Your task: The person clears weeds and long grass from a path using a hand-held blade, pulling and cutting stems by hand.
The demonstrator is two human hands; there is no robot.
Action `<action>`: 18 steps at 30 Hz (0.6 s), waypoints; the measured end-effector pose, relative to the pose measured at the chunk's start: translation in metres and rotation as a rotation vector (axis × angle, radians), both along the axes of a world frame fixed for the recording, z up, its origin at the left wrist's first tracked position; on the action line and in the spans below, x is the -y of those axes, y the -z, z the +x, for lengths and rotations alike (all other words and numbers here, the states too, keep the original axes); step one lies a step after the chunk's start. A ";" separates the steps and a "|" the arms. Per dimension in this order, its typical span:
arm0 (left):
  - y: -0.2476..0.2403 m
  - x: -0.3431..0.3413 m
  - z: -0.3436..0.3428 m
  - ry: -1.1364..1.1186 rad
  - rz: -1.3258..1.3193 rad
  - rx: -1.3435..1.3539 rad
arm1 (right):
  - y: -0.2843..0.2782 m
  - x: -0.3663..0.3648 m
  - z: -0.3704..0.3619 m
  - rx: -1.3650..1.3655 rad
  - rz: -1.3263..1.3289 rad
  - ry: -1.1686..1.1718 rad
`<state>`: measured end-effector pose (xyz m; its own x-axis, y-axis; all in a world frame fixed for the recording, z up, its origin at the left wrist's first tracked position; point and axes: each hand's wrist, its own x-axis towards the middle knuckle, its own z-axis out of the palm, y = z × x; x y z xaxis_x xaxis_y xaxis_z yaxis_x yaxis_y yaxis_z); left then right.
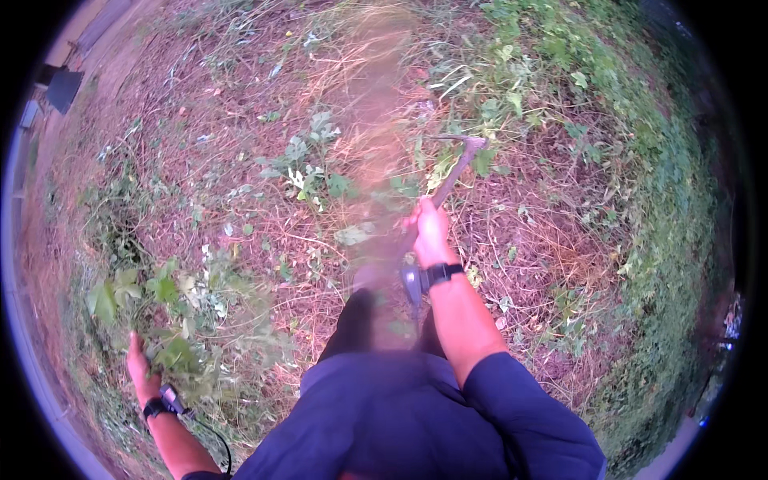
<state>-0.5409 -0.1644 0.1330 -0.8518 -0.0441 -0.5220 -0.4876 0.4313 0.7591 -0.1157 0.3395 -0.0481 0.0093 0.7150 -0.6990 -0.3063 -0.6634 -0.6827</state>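
My right hand (431, 226) is closed round the wooden handle of a short-handled hoe (458, 172). The hoe's head is at the far end, with its thin blade turned to the left over the weedy ground. Out at the far left, my left hand (142, 372) is among a bunch of leafy weeds (178, 354). Its fingers seem closed on the stems, but leaves partly cover them. Parts of the bunch are smeared by motion. Each wrist wears a black band with a small device; a cable runs from the left one.
Cut stalks, dry straw (376, 152) and scattered leaves cover the ground. A low green plant (308, 156) stands ahead, left of the middle. Dense green growth (640, 200) lines the right side. A dark object (64, 90) lies at the far left, near a pale edge.
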 end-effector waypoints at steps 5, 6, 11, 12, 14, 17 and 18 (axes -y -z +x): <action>0.048 -0.245 0.086 0.557 0.103 0.300 | -0.072 0.066 0.051 0.218 0.145 -0.219; 0.060 -0.285 0.115 0.578 0.192 0.391 | -0.092 0.069 0.054 0.228 0.136 -0.244; 0.048 -0.417 0.274 0.958 0.488 0.695 | -0.135 0.077 0.061 0.231 0.193 -0.383; 0.038 -0.433 0.297 1.013 0.519 0.794 | -0.133 0.075 0.065 0.248 0.201 -0.427; 0.032 -0.447 0.324 1.098 0.585 0.962 | -0.140 0.075 0.066 0.202 0.241 -0.430; 0.045 -0.456 0.348 1.220 0.653 1.048 | -0.132 0.078 0.077 0.168 0.323 -0.426; 0.049 -0.455 0.355 1.275 0.638 0.984 | -0.127 0.079 0.083 0.162 0.354 -0.424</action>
<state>-0.1864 0.2906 0.0839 0.4384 0.7524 -0.4916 -0.4544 0.6574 0.6011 -0.0330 0.2601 0.0791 -0.2421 0.8697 -0.4301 0.0640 -0.4280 -0.9015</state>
